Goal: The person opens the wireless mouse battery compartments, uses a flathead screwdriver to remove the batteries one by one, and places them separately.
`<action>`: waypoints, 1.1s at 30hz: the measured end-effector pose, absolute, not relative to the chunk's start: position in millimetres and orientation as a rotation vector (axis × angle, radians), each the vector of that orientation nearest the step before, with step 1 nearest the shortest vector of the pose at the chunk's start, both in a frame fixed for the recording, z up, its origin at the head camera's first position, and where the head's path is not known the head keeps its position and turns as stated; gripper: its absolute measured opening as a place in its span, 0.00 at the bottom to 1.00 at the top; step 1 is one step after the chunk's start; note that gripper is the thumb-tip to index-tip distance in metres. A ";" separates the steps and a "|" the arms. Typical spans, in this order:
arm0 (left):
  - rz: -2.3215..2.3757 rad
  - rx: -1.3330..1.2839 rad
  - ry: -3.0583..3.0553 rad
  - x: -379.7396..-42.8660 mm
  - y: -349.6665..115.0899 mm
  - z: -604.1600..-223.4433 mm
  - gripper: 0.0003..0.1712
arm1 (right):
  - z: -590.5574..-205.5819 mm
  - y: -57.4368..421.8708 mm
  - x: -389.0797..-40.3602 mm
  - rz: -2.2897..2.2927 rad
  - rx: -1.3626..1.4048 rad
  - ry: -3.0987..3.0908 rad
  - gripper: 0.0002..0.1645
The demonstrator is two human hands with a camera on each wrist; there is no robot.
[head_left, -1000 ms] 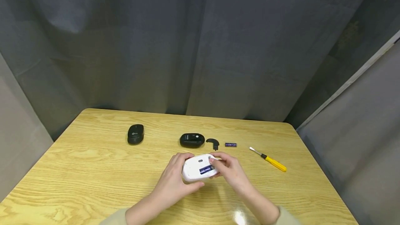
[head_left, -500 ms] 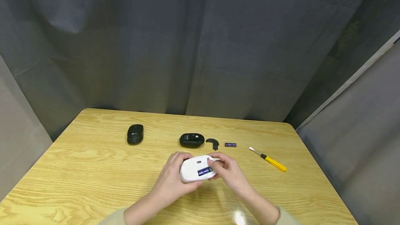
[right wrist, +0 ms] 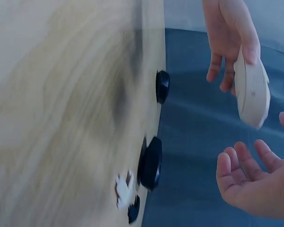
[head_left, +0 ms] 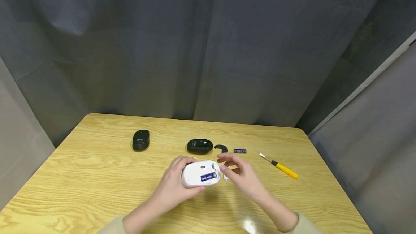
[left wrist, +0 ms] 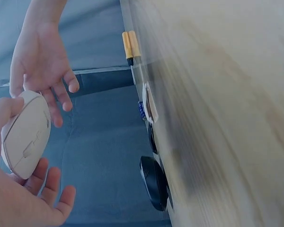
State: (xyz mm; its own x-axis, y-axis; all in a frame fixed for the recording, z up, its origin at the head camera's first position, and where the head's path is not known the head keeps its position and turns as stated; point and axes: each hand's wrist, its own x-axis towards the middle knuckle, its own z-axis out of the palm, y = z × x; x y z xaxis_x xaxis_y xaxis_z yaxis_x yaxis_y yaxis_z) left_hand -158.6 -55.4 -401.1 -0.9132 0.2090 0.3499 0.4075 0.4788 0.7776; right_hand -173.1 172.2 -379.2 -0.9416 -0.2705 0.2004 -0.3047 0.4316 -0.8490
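A white computer mouse (head_left: 193,176) is held underside up by my left hand (head_left: 173,181), thumb along the near edge and fingers around the far side. Its battery bay is uncovered, with a blue battery (head_left: 207,177) in one slot; the other slot appears vacant. My right hand (head_left: 243,177) is just right of the mouse, fingers loosely bent. In the right wrist view that hand (right wrist: 248,177) is apart from the mouse (right wrist: 252,97), with nothing between its fingers. A small white cover-like piece (head_left: 226,177) shows below, partly hidden by the right hand.
Farther back on the wooden table (head_left: 97,176) are a black mouse (head_left: 141,140), a second black mouse (head_left: 199,146) lying bottom up, and a curved black cover (head_left: 221,148). A loose blue battery (head_left: 240,151) and a yellow-handled screwdriver (head_left: 282,167) lie to the right.
My left hand has moved the white mouse slightly left. The right thumb and fingers have come off its end, and the small white piece below now shows.
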 end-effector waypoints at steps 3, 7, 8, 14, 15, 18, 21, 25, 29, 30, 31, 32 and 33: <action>-1.422 -0.521 -2.526 -159.8 -59.1 -400.7 0.41 | -377.9 181.5 -177.5 1.466 0.555 -2.628 0.19; -1.407 -0.520 -2.525 -161.1 -63.9 -400.4 0.41 | -377.0 196.1 -184.7 1.351 0.531 -2.635 0.21; -1.402 -0.524 -2.525 -161.4 -65.0 -400.5 0.41 | -376.6 199.7 -186.3 1.326 0.525 -2.635 0.22; -1.419 -0.494 -2.561 -162.1 -72.4 -402.2 0.41 | -374.4 222.1 -192.6 1.107 0.444 -2.646 0.26; -1.425 -0.483 -2.569 -162.2 -73.8 -402.5 0.41 | -374.7 226.1 -193.5 1.077 0.430 -2.647 0.26; -1.440 -0.478 -2.571 -162.7 -77.3 -403.1 0.40 | -378.0 238.4 -197.8 1.008 0.424 -2.632 0.27; -1.458 -0.489 -2.566 -163.5 -79.7 -403.2 0.40 | -382.6 251.2 -202.9 0.981 0.424 -2.635 0.28; -1.478 -0.506 -2.556 -164.3 -81.1 -403.2 0.40 | -390.1 269.2 -209.8 0.955 0.448 -2.645 0.29; -1.483 -0.512 -2.548 -164.7 -81.9 -403.7 0.41 | -398.3 286.5 -214.8 0.904 0.485 -2.649 0.31; -1.481 -0.514 -2.547 -164.9 -82.2 -403.8 0.41 | -400.0 290.3 -215.6 0.891 0.485 -2.652 0.32; -1.478 -0.516 -2.547 -165.0 -82.5 -404.0 0.41 | -401.9 293.9 -216.3 0.881 0.483 -2.654 0.32; -1.478 -0.518 -2.544 -165.0 -82.8 -404.0 0.41 | -403.7 297.5 -217.0 0.868 0.477 -2.655 0.32; -1.476 -0.523 -2.541 -165.2 -83.3 -404.3 0.41 | -405.3 300.7 -217.4 0.857 0.470 -2.654 0.31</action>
